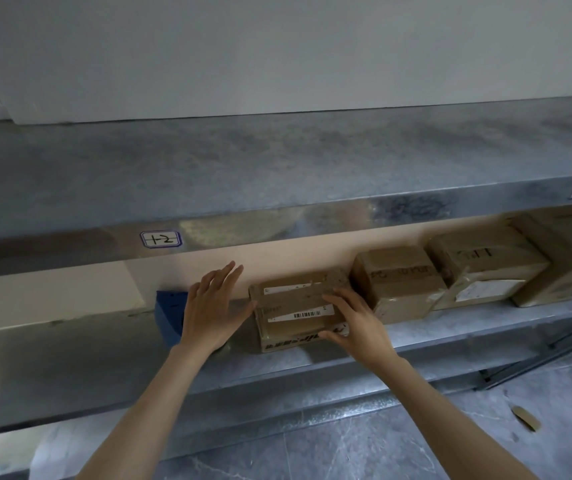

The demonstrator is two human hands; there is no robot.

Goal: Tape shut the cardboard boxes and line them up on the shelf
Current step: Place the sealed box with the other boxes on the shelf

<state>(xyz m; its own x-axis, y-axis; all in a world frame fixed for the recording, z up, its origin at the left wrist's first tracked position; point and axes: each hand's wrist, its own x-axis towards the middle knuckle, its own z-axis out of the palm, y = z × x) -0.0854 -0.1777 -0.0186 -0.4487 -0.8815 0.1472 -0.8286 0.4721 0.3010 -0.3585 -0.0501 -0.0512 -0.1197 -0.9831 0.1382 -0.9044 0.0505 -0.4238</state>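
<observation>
A flat taped cardboard box with white barcode labels lies on the lower metal shelf, leftmost in a row. My right hand rests on its top and front right corner, thumb on the front face. My left hand is flat with fingers spread, its thumb edge against the box's left side. To the right stand three more taped boxes in a line: a small cube-like box, a wider box and a large box at the frame edge.
An upper metal shelf overhangs, with a label "1-2" on its front lip. A blue object sits on the lower shelf behind my left hand. A scrap of brown tape lies on the grey tiled floor.
</observation>
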